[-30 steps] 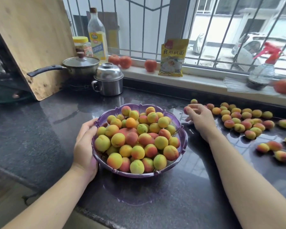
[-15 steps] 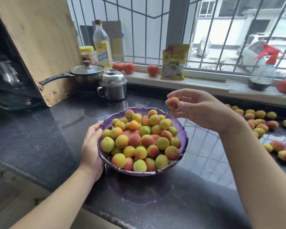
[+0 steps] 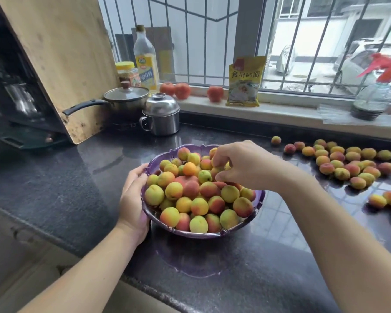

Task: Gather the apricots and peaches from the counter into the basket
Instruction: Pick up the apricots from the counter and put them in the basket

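Note:
A purple basket (image 3: 196, 233) heaped with yellow-red apricots and peaches (image 3: 190, 199) stands on the dark counter. My left hand (image 3: 132, 199) cups its left side, with the fingertips on the rim. Over the basket's far right part, my right hand (image 3: 242, 166) reaches down with curled fingers and pinches an apricot (image 3: 217, 171) against the pile. Several loose apricots and peaches (image 3: 348, 163) lie scattered on the counter to the right, apart from the basket.
A lidded steel pot (image 3: 161, 116) and a saucepan (image 3: 125, 100) stand behind the basket, beside a leaning wooden board (image 3: 61, 59). The windowsill holds tomatoes (image 3: 175, 90), a yellow packet (image 3: 244, 81) and a spray bottle (image 3: 373, 96). The counter's front edge runs just below the basket.
My right hand picked an apricot from the counter at the right, lifted it, and has come down with it onto the pile in the basket. The left hand stayed on the basket.

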Demonstrator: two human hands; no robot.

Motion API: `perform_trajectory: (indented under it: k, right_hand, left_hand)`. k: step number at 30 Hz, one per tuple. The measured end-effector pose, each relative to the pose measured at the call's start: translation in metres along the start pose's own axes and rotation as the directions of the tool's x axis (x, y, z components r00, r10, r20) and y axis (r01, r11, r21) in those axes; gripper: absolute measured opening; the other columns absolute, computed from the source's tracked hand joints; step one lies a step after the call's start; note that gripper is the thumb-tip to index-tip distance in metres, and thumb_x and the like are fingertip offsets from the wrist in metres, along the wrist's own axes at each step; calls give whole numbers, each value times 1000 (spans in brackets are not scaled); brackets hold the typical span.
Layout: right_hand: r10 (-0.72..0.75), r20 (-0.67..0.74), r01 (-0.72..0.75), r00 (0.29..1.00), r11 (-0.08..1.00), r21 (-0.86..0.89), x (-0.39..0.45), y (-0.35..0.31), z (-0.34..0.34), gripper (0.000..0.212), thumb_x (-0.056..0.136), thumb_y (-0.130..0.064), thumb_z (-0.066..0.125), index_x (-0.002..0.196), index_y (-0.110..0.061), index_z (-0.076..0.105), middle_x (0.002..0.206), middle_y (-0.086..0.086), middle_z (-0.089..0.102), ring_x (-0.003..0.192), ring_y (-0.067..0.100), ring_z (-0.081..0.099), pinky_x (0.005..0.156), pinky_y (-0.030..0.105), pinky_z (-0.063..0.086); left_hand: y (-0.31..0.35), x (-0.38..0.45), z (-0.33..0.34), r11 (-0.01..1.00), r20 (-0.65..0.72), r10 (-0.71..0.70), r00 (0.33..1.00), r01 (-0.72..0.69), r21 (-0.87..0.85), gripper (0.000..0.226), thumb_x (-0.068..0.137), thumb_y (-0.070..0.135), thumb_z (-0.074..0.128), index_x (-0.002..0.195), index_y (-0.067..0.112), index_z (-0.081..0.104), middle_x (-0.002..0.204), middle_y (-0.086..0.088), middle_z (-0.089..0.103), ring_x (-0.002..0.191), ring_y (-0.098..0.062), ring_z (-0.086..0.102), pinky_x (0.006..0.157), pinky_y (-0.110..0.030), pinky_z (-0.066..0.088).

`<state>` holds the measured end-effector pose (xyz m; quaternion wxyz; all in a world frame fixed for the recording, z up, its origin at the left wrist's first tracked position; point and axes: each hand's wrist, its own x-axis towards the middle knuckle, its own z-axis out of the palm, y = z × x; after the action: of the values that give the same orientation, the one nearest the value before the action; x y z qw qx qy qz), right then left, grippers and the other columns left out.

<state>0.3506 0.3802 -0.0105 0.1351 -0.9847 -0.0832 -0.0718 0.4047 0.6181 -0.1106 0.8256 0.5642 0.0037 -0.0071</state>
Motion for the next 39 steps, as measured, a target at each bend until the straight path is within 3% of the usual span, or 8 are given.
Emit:
perform_trajectory:
  k: [4, 11, 17, 25, 28, 31, 35, 39]
  right_hand:
    - [41, 9, -41, 999, 998, -52, 2, -1, 5, 18, 87, -33, 75, 103, -26, 69, 100, -7, 67, 90, 15, 58, 71, 30, 51]
    - [45, 5, -45, 999, 999, -20, 2, -2, 6, 15, 88, -33, 75, 101, -25, 70, 96, -9, 65, 88, 11, 56, 63, 20, 43]
    - [84, -30, -83, 996, 996, 16, 2, -4, 7, 13, 88, -35, 75, 93, -24, 69, 94, -8, 65, 90, 14, 57, 73, 31, 50]
    - [105, -114, -95, 988, 992, 83, 0, 4, -9, 16, 91, -37, 71, 95, -22, 73, 87, -16, 62, 86, 8, 57, 77, 29, 49]
    - [283, -367, -178, 886, 939, 294, 0, 40, -24, 10, 96, -30, 66, 90, -23, 71, 80, -12, 66, 75, 7, 60, 68, 25, 46]
    - [512, -535, -358, 672, 857, 370, 1, 101, 1, 13, 95, -20, 62, 97, -15, 74, 89, 2, 72, 88, 23, 65, 81, 32, 49]
    - [673, -481, -607, 562, 731, 314, -10, 155, 57, 26, 91, -5, 53, 112, -6, 70, 120, 22, 63, 112, 41, 57, 94, 43, 46]
    - [699, -519, -664, 492, 687, 296, -4, 169, 62, 31, 93, -9, 51, 122, -9, 62, 128, 21, 57, 114, 43, 56, 93, 45, 46]
  left_hand:
    - [0, -1, 0, 1000, 1, 2, 1000, -2, -1, 27, 110, 16, 43, 124, 19, 66, 119, -11, 77, 111, -26, 73, 90, -41, 58]
    - [0, 0, 0, 1000, 5, 3, 1000, -3, 10, 28, 110, 16, 43, 126, 19, 66, 120, -10, 77, 111, -26, 74, 90, -41, 58]
    - [0, -1, 1, 1000, -3, 9, 1000, -9, 7, 28, 110, 15, 42, 123, 19, 67, 121, -12, 76, 115, -29, 71, 104, -49, 55]
    - [0, -1, 0, 1000, 6, 11, 1000, -11, 18, 29, 110, 17, 42, 129, 18, 65, 122, -11, 76, 113, -26, 73, 88, -38, 58]
    - [-1, -1, -1, 1000, 16, 19, 1000, -19, 25, 30, 111, 18, 42, 131, 18, 65, 123, -10, 76, 113, -25, 73, 88, -38, 57]
    - [-1, -1, -2, 999, 19, 26, 999, -27, 31, 31, 111, 18, 42, 131, 18, 65, 122, -9, 76, 112, -24, 73, 89, -37, 58]
    - [0, -1, -1, 999, 24, 28, 999, -29, 31, 29, 111, 19, 41, 127, 22, 66, 116, -3, 79, 108, -21, 75, 89, -38, 59]
    - [0, -1, -1, 998, 15, 42, 999, -42, 48, 29, 112, 21, 42, 124, 25, 67, 115, 0, 79, 111, -23, 74, 95, -41, 59]
